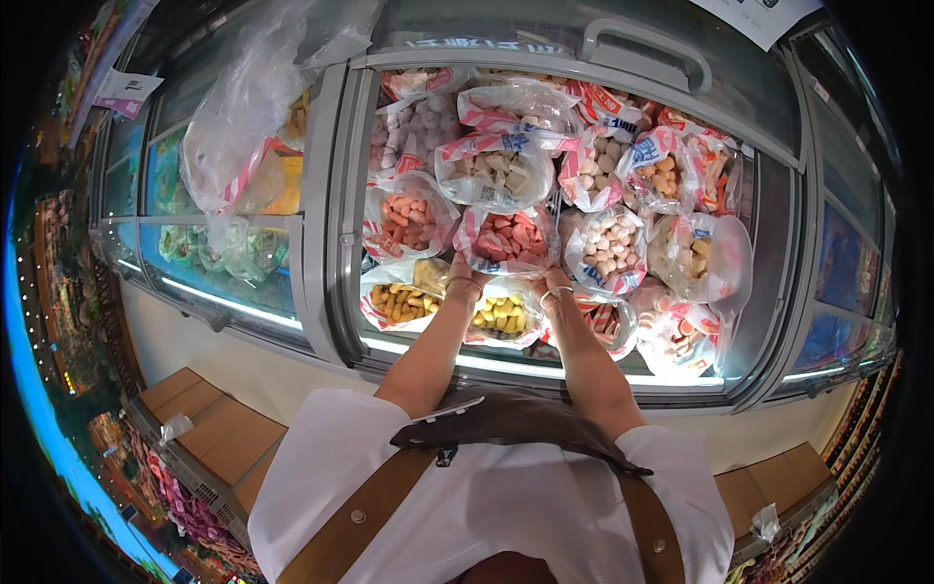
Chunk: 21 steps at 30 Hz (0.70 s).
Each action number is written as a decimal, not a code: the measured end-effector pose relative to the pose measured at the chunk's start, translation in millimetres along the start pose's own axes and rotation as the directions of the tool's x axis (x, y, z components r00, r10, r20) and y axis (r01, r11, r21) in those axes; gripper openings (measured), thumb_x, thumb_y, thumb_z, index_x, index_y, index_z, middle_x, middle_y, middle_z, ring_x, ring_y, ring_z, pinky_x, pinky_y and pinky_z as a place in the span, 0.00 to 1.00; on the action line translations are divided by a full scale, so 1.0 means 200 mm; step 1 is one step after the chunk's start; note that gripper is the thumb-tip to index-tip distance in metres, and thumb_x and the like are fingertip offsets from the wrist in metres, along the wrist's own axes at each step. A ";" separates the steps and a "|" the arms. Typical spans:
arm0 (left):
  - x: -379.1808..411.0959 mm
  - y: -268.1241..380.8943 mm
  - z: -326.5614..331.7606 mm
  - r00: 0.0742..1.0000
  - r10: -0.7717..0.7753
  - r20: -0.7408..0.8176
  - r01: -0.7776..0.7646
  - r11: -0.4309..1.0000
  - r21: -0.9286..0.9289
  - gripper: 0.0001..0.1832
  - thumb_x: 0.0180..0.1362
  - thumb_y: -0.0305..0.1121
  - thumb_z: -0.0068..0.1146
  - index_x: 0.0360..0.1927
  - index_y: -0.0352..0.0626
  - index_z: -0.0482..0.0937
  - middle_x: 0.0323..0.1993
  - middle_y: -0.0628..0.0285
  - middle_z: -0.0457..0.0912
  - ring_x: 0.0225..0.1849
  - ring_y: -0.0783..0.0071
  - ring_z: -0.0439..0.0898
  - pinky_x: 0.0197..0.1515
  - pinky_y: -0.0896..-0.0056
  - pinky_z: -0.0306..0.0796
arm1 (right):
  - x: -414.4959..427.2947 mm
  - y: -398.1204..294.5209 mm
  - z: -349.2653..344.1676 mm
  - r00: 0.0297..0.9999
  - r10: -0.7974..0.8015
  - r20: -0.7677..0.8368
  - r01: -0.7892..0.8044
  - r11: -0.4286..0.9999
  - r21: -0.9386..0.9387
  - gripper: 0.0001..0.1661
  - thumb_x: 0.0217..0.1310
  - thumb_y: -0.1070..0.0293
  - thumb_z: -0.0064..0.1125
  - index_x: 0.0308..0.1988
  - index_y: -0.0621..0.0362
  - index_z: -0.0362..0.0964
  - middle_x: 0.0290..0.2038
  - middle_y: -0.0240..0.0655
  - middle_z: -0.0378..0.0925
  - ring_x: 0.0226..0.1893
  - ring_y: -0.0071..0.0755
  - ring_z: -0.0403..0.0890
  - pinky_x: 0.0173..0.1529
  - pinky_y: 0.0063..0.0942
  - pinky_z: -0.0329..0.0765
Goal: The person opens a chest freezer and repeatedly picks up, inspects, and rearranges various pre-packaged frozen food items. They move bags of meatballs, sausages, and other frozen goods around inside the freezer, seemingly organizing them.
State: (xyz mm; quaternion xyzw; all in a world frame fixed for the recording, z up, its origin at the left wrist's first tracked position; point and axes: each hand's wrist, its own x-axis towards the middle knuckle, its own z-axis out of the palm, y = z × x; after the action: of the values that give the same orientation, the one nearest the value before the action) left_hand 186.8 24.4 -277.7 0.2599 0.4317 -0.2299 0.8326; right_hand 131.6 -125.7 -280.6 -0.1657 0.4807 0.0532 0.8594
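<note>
Inside the lit freezer cabinet, an opened plastic bag of reddish-pink frozen pieces [511, 237] lies between my hands. My left hand [465, 271] has hold of its near left edge, and my right hand [552, 279] has hold of its near right edge. Most of my fingers are hidden by the bag and its film. Below my wrists sit a bag of yellow pieces [502, 315] and a bag of yellow-brown pieces [401, 303]. Pinkish sausage-like pieces [408, 219] fill a bag to the left, and whitish balls [606, 244] fill one to the right.
A clear plastic scoop [730, 255] stands at the freezer's right side. Above the bags is a sliding glass lid with a grey handle [646, 55]. A clump of clear plastic bags [244, 117] hangs at left. Cardboard boxes [211, 423] stand low on the left; others [773, 493] are at right.
</note>
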 end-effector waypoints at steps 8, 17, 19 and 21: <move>0.29 0.06 -0.08 0.922 -0.144 -0.358 0.179 0.981 0.067 0.10 0.54 0.37 0.42 0.36 0.46 0.71 0.34 0.64 0.75 0.34 0.69 0.74 0.34 0.68 0.70 | 0.04 0.03 0.01 0.900 -0.433 -0.059 0.090 0.316 -0.945 0.04 0.42 0.80 0.49 0.25 0.65 0.69 0.22 0.40 0.73 0.24 0.37 0.75 0.24 0.32 0.74; -0.40 0.15 -0.01 0.616 0.586 0.526 -0.522 -0.196 0.830 0.14 0.45 0.24 0.44 0.39 0.36 0.67 0.38 0.53 0.71 0.41 0.63 0.71 0.41 0.68 0.66 | -0.29 -0.03 0.11 0.601 -0.637 0.484 0.337 -0.347 -0.875 0.16 0.41 0.68 0.56 0.34 0.64 0.67 0.26 0.43 0.72 0.29 0.43 0.73 0.34 0.33 0.70; -0.72 0.34 0.03 0.591 0.460 0.663 -0.505 -0.430 0.748 0.18 0.41 0.24 0.44 0.40 0.34 0.68 0.43 0.46 0.68 0.46 0.49 0.65 0.48 0.60 0.59 | -0.39 0.05 0.24 0.402 -0.689 0.603 0.509 -0.380 -0.773 0.18 0.41 0.67 0.57 0.35 0.65 0.66 0.30 0.44 0.70 0.33 0.44 0.72 0.36 0.32 0.70; -0.85 0.43 -0.07 0.538 0.631 0.559 -0.225 -0.532 0.817 0.19 0.39 0.24 0.46 0.39 0.31 0.68 0.42 0.45 0.68 0.47 0.49 0.65 0.48 0.59 0.58 | -0.52 0.16 0.44 0.499 -0.381 0.778 0.709 -0.336 -0.620 0.20 0.42 0.65 0.56 0.36 0.64 0.66 0.34 0.44 0.68 0.36 0.45 0.71 0.38 0.32 0.69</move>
State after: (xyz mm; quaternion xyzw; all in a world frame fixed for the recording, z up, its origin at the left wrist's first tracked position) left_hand 141.9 125.8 -122.4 0.9704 0.0234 -0.0084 0.2403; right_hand 139.6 -58.7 -157.2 -0.8851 0.0482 -0.0495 0.4601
